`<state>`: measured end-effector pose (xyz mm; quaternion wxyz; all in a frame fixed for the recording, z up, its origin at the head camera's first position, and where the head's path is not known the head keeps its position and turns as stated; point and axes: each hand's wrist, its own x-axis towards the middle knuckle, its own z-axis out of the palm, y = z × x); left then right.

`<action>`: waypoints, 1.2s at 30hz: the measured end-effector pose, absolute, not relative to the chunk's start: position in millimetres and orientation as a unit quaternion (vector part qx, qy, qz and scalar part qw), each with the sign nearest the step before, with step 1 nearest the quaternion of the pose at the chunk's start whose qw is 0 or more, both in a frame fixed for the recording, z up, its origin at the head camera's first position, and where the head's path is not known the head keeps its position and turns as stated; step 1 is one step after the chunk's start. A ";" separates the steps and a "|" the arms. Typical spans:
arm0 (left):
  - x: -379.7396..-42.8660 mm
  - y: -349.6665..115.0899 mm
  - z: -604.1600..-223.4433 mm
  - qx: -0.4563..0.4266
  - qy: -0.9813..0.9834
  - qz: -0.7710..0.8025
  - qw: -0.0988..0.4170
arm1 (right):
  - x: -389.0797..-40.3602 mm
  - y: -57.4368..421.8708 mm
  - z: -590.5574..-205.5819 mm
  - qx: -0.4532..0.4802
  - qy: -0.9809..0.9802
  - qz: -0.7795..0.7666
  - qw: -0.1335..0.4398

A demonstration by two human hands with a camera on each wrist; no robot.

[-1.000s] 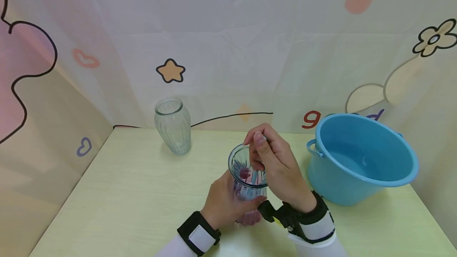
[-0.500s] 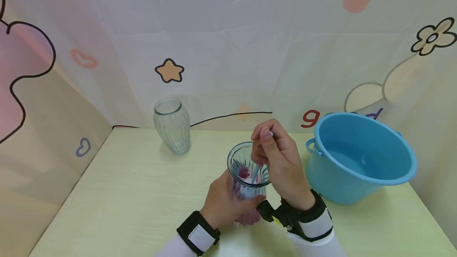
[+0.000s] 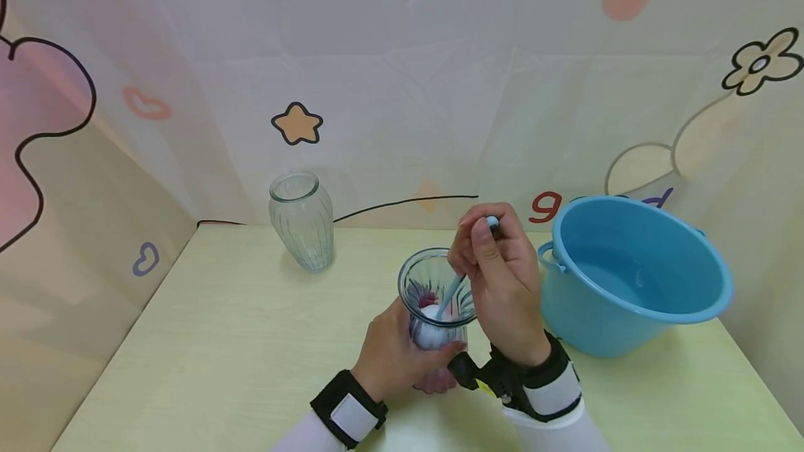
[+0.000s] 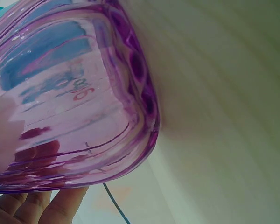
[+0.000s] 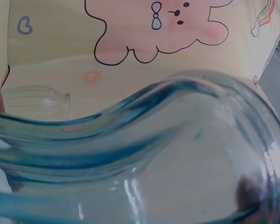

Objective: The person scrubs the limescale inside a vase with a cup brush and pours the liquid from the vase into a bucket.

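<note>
The left hand (image 3: 392, 351) grips the tinted vase (image 3: 433, 333), its thumb lying across the near side; the left wrist view shows fingers (image 4: 63, 205) against the glass. The glass is bluish at the mouth, above that hand, and pink to purple at the base, below it. Whether the base touches the table (image 3: 251, 326) is hard to tell.

The right hand (image 3: 499, 277) is above and to the right of the left one, beside the vase's rim. It pinches a blue stick (image 3: 451, 295) between thumb and curled fingers; the top end pokes out above the thumb, and the lower part slants down through the mouth to a white head (image 3: 432, 311) inside the vase.

Beyond the left hand and off to its left, well apart, a clear vase (image 3: 304, 229) stands on the table. Just right of the right hand is a blue bucket (image 3: 571, 312). A printed backdrop (image 3: 377, 54) hangs behind both hands.
</note>
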<state>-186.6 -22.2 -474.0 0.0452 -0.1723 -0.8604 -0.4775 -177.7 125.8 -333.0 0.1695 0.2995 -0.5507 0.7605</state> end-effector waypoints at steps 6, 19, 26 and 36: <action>-185.2 -21.4 -472.8 -0.165 -0.862 -0.479 0.030 | -179.9 126.8 -333.4 0.279 -0.524 0.779 0.201; -185.2 -22.1 -474.0 -0.176 -0.863 -0.470 0.055 | -179.6 124.9 -334.6 0.324 -0.546 0.747 0.195; -185.6 -22.2 -473.9 -0.179 -0.862 -0.470 0.060 | -179.8 124.4 -332.6 0.328 -0.585 0.720 0.179; -186.0 -23.0 -473.7 -0.177 -0.860 -0.476 0.044 | -176.1 124.9 -330.5 0.316 -0.659 0.668 0.137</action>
